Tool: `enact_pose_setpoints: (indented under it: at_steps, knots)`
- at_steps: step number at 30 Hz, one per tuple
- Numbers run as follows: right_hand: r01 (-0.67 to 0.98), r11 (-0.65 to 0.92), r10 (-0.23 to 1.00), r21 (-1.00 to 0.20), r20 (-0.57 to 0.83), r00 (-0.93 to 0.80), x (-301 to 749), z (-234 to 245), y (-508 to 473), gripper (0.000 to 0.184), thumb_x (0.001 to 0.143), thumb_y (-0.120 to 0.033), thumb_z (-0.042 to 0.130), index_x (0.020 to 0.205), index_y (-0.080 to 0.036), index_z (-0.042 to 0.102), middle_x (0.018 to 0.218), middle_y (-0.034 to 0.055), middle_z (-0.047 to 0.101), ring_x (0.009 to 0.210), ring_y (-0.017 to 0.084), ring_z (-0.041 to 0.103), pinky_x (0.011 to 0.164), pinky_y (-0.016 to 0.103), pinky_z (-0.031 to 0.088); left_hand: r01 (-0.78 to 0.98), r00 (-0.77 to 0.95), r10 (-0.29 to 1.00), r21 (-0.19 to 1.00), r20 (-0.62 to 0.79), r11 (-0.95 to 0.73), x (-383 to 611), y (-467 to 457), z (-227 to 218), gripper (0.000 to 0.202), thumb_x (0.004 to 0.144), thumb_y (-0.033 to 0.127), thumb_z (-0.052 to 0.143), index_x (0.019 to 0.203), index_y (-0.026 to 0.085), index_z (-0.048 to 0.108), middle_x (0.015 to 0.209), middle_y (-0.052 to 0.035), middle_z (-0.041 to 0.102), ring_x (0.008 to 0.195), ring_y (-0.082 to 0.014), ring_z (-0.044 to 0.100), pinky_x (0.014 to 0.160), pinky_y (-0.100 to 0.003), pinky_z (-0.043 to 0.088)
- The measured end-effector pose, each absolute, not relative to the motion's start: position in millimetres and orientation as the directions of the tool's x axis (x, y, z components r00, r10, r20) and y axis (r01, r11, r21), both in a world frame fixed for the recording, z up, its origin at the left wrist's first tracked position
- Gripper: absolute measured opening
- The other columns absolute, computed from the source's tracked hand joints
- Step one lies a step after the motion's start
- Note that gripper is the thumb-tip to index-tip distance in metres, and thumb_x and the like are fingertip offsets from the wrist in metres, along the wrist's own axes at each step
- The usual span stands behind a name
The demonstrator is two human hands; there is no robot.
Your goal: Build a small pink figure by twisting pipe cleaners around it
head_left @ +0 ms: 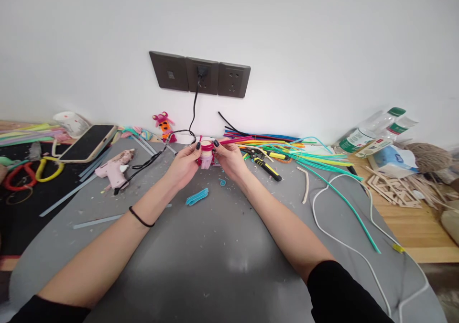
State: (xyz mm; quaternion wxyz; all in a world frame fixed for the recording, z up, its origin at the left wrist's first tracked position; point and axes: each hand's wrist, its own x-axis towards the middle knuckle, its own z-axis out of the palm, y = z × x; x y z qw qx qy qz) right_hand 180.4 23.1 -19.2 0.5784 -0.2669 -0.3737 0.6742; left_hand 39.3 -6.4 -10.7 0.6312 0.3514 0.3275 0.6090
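Observation:
Between my two hands is a small pipe-cleaner figure (206, 160) in pink, magenta and pale cream. My left hand (187, 159) pinches its left side, and my right hand (229, 158) grips its right side, the thumbs near its top. A magenta pipe cleaner (225, 141) sticks out to the right by my right fingers. Below the hands lie a folded blue pipe-cleaner piece (197, 196) and a small blue coil (222, 182). Behind them, a finished-looking orange and pink figure (165, 126) stands against the wall. My fingers hide part of the held piece.
A pink glue gun (116, 170) with a black cord lies left, near glue sticks (68, 196), a phone (88, 143) and scissors (25, 177). Yellow-black pliers (267, 165) and many-coloured pipe cleaners (315, 158) lie right. A white cable (319, 222), bottles (373, 127) and tissues (392, 160) are farther right.

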Motion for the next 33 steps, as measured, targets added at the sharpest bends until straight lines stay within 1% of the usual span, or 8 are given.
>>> enact_pose_setpoints:
  at_steps: [2, 6, 11, 14, 18, 21, 27, 33]
  knots:
    - [-0.564, -0.048, 0.978, -0.824, 0.076, -0.194, 179.7, -18.5, 21.9, 0.04, 0.054, -0.042, 0.096, 0.074, -0.024, 0.067, 0.074, -0.0031, 0.071, 0.072, 0.015, 0.062, 0.069, 0.028, 0.05, -0.546, 0.034, 0.999, 0.837, -0.004, 0.022, 39.8, -6.3, -10.6, 0.01, 0.077, 0.024, 0.085, 0.08, 0.019, 0.078, 0.086, -0.0077, 0.075, 0.082, -0.0196, 0.067, 0.073, -0.028, 0.054]
    - [-0.574, -0.056, 0.967, -0.817, 0.1, -0.236, 178.9, -18.6, 21.1, 0.035, 0.06, -0.041, 0.094, 0.074, -0.023, 0.066, 0.076, -0.0021, 0.072, 0.074, 0.015, 0.063, 0.072, 0.029, 0.05, -0.584, 0.034, 0.998, 0.81, -0.044, 0.056, 38.9, -6.5, -11.2, 0.012, 0.075, 0.021, 0.087, 0.079, 0.018, 0.076, 0.09, -0.0081, 0.076, 0.082, -0.0189, 0.068, 0.073, -0.03, 0.054]
    - [-0.57, -0.06, 0.97, -0.819, 0.088, -0.228, 180.0, -19.7, 22.6, 0.031, 0.063, -0.04, 0.091, 0.076, -0.023, 0.068, 0.071, -0.0033, 0.067, 0.067, 0.013, 0.057, 0.065, 0.027, 0.046, -0.595, 0.052, 0.996, 0.799, -0.072, 0.089, 35.4, -5.4, -12.1, 0.013, 0.073, 0.022, 0.087, 0.077, 0.018, 0.076, 0.085, -0.007, 0.074, 0.075, -0.0185, 0.066, 0.067, -0.031, 0.053]
    - [-0.553, 0.004, 0.972, -0.833, 0.134, -0.195, 180.3, -17.7, 22.6, 0.033, 0.061, -0.043, 0.092, 0.076, -0.023, 0.07, 0.069, -0.0038, 0.065, 0.064, 0.012, 0.053, 0.064, 0.027, 0.045, -0.605, 0.055, 0.994, 0.789, -0.094, 0.108, 34.5, -5.1, -10.4, 0.01, 0.074, 0.019, 0.086, 0.077, 0.017, 0.076, 0.083, -0.0074, 0.074, 0.073, -0.0181, 0.064, 0.065, -0.029, 0.052]
    - [-0.503, 0.105, 0.965, -0.858, 0.209, -0.156, 180.7, -12.6, 21.3, 0.036, 0.06, -0.047, 0.091, 0.072, -0.022, 0.069, 0.068, -0.0032, 0.063, 0.066, 0.013, 0.054, 0.066, 0.029, 0.047, -0.611, 0.099, 0.983, 0.771, -0.153, 0.181, 33.7, -6.0, -7.5, 0.004, 0.079, 0.015, 0.079, 0.077, 0.014, 0.075, 0.082, -0.0081, 0.073, 0.07, -0.017, 0.063, 0.062, -0.028, 0.051]
    - [-0.476, 0.151, 0.96, -0.866, 0.244, -0.139, 181.6, -10.0, 20.6, 0.035, 0.061, -0.047, 0.09, 0.071, -0.023, 0.067, 0.069, -0.0035, 0.062, 0.067, 0.014, 0.055, 0.068, 0.03, 0.048, -0.61, 0.14, 0.972, 0.757, -0.188, 0.234, 33.4, -6.6, -6.8, 0.007, 0.081, 0.014, 0.075, 0.074, 0.014, 0.074, 0.077, -0.0077, 0.072, 0.067, -0.0168, 0.062, 0.062, -0.029, 0.051]
    - [-0.538, 0.167, 0.945, -0.826, 0.29, -0.152, 179.7, -14.0, 20.1, 0.031, 0.064, -0.042, 0.09, 0.073, -0.022, 0.068, 0.07, -0.004, 0.062, 0.067, 0.013, 0.057, 0.069, 0.028, 0.047, -0.642, 0.159, 0.976, 0.736, -0.148, 0.216, 34.8, -7.6, -5.8, 0.009, 0.08, 0.013, 0.075, 0.072, 0.015, 0.074, 0.071, -0.005, 0.07, 0.063, -0.0158, 0.06, 0.063, -0.028, 0.051]
    - [-0.56, 0.128, 0.955, -0.818, 0.255, -0.155, 177.8, -15.3, 20.3, 0.031, 0.063, -0.042, 0.091, 0.074, -0.021, 0.07, 0.072, -0.0025, 0.065, 0.071, 0.013, 0.056, 0.072, 0.028, 0.048, -0.644, 0.153, 0.98, 0.739, -0.131, 0.199, 34.7, -8.2, -6.5, 0.006, 0.079, 0.012, 0.077, 0.075, 0.015, 0.074, 0.078, -0.0047, 0.073, 0.069, -0.0153, 0.063, 0.064, -0.026, 0.05]
